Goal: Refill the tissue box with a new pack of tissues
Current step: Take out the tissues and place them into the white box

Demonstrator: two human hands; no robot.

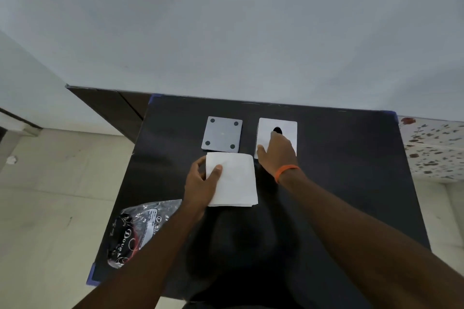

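Observation:
My left hand [200,183] grips the left edge of a white stack of tissues [233,180] above the middle of the dark table [339,170], thumb on top. To the far right of the stack stands the white tissue box [286,128] with a dark round hole in its top face. My right hand [277,152], with an orange band on the wrist, rests on the box, fingers near the hole and thumb at its left edge. A grey square panel with dark round feet at its corners [222,134], seemingly the box's base, lies flat to the left of the box.
An opened clear and black plastic wrapper [136,229] lies at the table's near left corner. A white wall stands right behind the table. Pale floor tiles lie to the left, and a flower-patterned surface [431,150] is at the right.

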